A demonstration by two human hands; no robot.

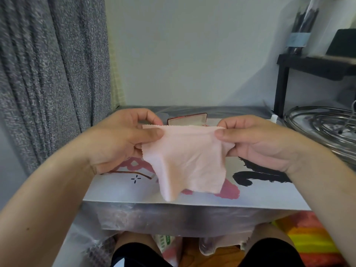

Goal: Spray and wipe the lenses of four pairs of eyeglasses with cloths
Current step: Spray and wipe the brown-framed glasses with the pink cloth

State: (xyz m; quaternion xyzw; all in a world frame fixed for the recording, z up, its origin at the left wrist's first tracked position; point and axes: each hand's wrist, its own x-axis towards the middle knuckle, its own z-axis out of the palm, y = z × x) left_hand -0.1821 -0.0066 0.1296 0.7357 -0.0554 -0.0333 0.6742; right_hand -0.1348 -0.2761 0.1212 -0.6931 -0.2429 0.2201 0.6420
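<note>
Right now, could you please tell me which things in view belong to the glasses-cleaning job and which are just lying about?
Job:
pink cloth, pinched by left hand and right hand
open glasses case
glasses arm on the table

Lying about:
metal racks
black shelf
grey curtain

A cloth (185,160) is held up above a table (192,195), pinched at its left corner by the left hand (123,139) and at its right corner by the right hand (256,141). Behind the cloth, an open case (186,118) is seen on the table. Right of the cloth, coiled tubing (325,124) lies beneath a shelf (316,64). Left of the cloth, a curtain (52,74) hangs.
</note>
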